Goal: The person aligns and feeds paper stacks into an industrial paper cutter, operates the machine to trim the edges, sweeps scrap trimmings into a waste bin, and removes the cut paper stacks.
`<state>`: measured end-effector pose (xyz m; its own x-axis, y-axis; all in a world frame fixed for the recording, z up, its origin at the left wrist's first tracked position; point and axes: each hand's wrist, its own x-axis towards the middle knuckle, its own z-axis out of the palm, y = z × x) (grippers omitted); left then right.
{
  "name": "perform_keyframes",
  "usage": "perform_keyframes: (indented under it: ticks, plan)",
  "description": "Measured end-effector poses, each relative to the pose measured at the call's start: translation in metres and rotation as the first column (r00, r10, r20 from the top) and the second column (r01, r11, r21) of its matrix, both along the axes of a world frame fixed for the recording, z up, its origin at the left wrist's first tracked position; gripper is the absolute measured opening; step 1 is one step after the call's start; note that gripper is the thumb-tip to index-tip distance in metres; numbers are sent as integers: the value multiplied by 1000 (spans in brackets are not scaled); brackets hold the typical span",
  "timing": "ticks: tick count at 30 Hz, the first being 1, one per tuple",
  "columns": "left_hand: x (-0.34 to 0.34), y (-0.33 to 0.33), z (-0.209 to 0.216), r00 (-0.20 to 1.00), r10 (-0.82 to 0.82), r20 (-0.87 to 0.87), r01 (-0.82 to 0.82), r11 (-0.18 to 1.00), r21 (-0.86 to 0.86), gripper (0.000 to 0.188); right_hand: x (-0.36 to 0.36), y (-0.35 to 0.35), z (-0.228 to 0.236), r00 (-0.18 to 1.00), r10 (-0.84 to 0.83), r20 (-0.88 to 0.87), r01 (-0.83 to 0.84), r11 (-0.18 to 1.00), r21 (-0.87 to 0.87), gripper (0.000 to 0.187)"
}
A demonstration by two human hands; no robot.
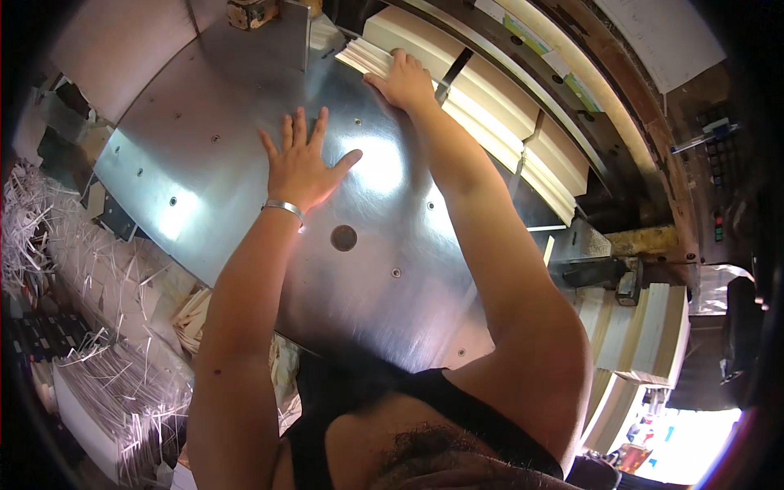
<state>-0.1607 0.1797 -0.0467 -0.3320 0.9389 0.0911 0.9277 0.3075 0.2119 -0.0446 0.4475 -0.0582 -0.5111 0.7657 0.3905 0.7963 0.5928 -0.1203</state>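
My left hand [299, 167] lies flat on the shiny metal table [343, 302], fingers spread, with a metal band round the wrist. It holds nothing. Farther off to the right, my right hand [406, 80] is bent over a row of cream paper strips [490, 135], its thumb on the near side and its fingers curled over the top. Part of the strips is hidden by that hand and forearm. Right behind the strips stand thicker blocks of stacked paper [498, 90], with dark gaps between them, under the long curved-looking bar of a machine [523, 57].
Shredded paper trimmings [122, 384] heap up beyond the table's left edge. At the right stand more stacks of cut paper [637, 335], near a dark metal clamp piece [627, 282]. An upright metal plate [296, 37] rises at the far side. A button panel [719, 163] is at the far right.
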Motion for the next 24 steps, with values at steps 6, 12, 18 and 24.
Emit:
perform_keyframes:
  ticks: [6, 12, 18, 24]
  plan:
    - [3, 0, 3, 999, 6, 31, -6, 1000, -10, 98, 13, -59, 2, 997, -28, 65, 24, 998, 59, 71]
    - [-6, -1, -3, 998, 46, 43, -45, 999, -13, 96, 77, -163, 10, 993, 115, 11, -114, 992, -57, 68]
    - [-2, 0, 3, 999, 48, 19, -47, 998, -48, 92, 165, -152, 19, 986, -122, 116, 126, 991, -35, 80]
    - [0, 3, 3, 999, 49, 13, -48, 998, -39, 93, 208, -66, 54, 957, -218, 191, 255, 945, -202, 123]
